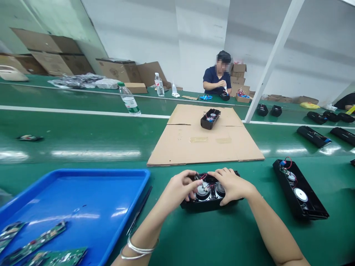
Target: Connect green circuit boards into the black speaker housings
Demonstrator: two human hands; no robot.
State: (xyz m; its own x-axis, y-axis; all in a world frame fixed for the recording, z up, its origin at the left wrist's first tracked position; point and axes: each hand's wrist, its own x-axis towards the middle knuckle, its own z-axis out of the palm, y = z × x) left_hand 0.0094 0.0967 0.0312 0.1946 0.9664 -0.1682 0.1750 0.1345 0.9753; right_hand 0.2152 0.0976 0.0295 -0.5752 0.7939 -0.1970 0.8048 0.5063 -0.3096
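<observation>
In front of me on the green bench lies a black speaker housing with its open side up. Two round speakers and thin red wires show inside it. My right hand grips the housing from its right part, thumb on the near side and fingers over the far edge. The fingers of my left hand are curled together over the housing's left end, close to the wires and a small pale part. What is pinched between them is hard to make out.
At left is a blue tray with green circuit boards; dark tweezers lie beside it. Another open housing lies right. Ahead, a cardboard sheet bears one more housing. A co-worker sits across, beyond a white post.
</observation>
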